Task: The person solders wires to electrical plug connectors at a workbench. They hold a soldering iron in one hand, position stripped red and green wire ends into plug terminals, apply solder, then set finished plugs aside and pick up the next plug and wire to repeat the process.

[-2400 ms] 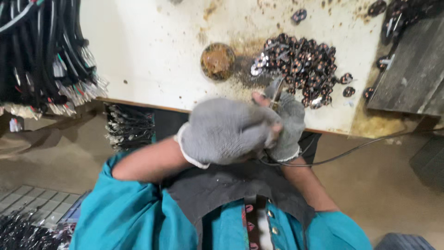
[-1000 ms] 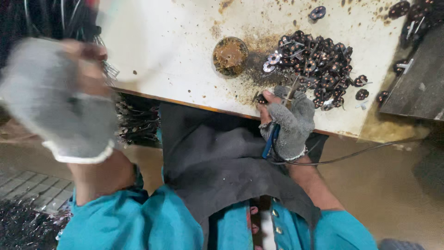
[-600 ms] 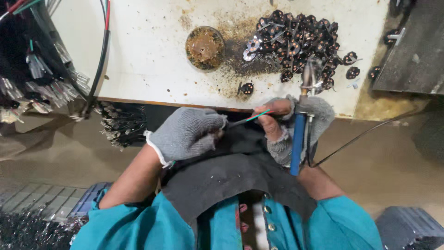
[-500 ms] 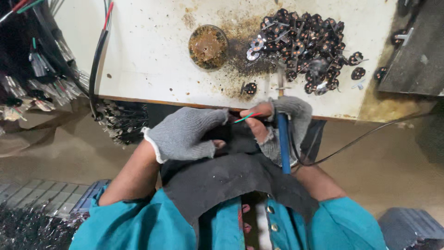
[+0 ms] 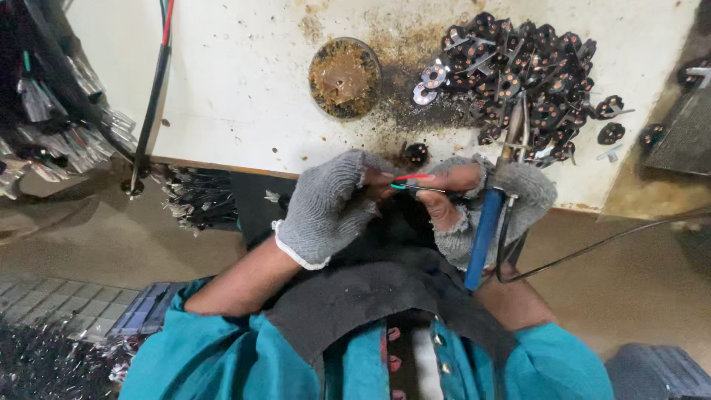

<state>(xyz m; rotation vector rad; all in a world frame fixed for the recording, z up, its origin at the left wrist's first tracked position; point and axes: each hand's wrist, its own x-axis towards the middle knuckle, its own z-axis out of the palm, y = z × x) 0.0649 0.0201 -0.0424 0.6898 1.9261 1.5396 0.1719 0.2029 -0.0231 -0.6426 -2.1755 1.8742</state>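
Both hands wear grey knit gloves with open fingertips and meet at the bench's near edge. My left hand [image 5: 326,204] pinches the ends of thin red, green and black wires [image 5: 412,182]. My right hand [image 5: 481,200] also holds those wire ends between thumb and fingers, and a blue-handled soldering iron [image 5: 485,222] is tucked in the same hand, its metal tip pointing up toward a heap of small dark round metal parts [image 5: 518,74]. One such part [image 5: 415,153] lies alone just above my fingers.
A round, crusted brown tin [image 5: 344,78] stands on the stained white bench [image 5: 237,89]. Bundles of black cables with stripped ends [image 5: 52,111] hang at the left; more wire pieces [image 5: 200,196] sit under the bench edge. A grey tray [image 5: 689,133] lies right.
My left hand swung out to the cable bundles at the left and came back with wires. The soldering iron has tilted from upright to tucked along my right hand.
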